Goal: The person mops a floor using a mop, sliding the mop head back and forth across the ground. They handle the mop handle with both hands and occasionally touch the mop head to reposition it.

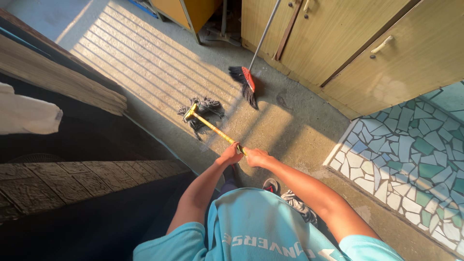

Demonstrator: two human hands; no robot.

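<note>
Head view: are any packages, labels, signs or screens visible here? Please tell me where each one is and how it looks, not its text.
No packages, signs or screens are in view.
Shirt print: white block lettering across the light blue shirt, bottom centre, below both hands that grip the yellow mop handle.

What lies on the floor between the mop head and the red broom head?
Nothing: in the head view, only bare sunlit concrete floor separates the mop head from the red broom head.
</note>
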